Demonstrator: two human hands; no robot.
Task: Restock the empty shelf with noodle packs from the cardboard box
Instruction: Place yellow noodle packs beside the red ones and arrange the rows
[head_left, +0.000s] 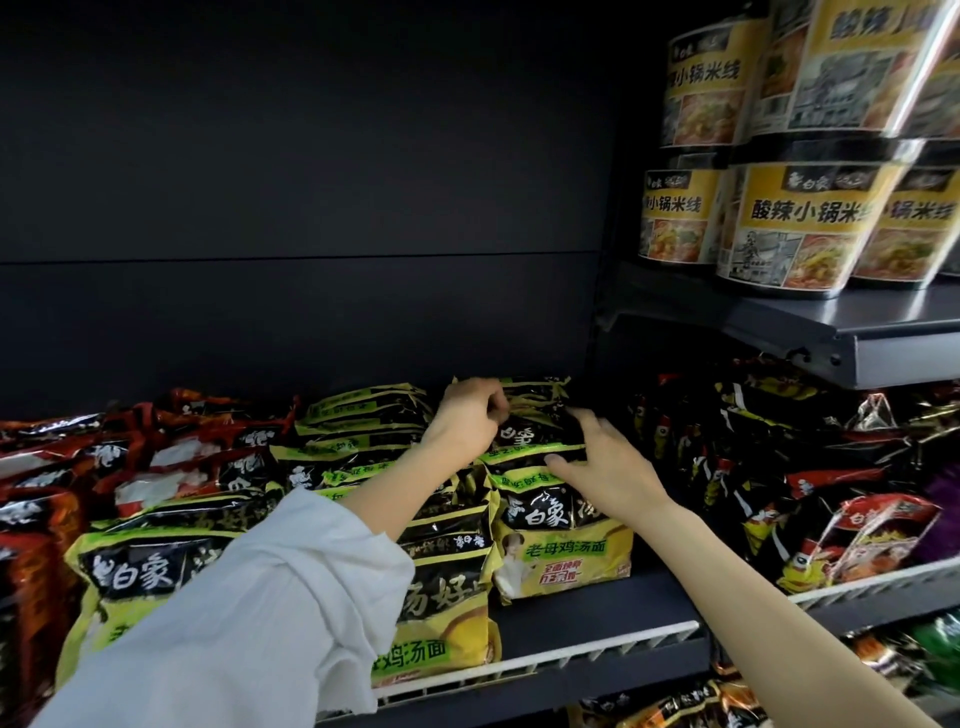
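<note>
Yellow and black noodle packs fill the middle of a dark shelf (597, 618). The topmost pack (535, 421) lies on a stack at the back. My left hand (467, 421) pinches its left upper edge with curled fingers. My right hand (602, 457) holds its right side, thumb under the front edge and fingers spread over the top. Another yellow pack (561, 545) stands upright in front below the stack. The cardboard box is out of view.
Red noodle packs (156, 462) crowd the shelf's left part. Black, red and yellow packs (810, 493) fill the neighbouring shelf on the right. Above them a grey shelf (883, 338) carries stacked yellow noodle cups (800, 223). A white wire rail (545, 660) edges the shelf front.
</note>
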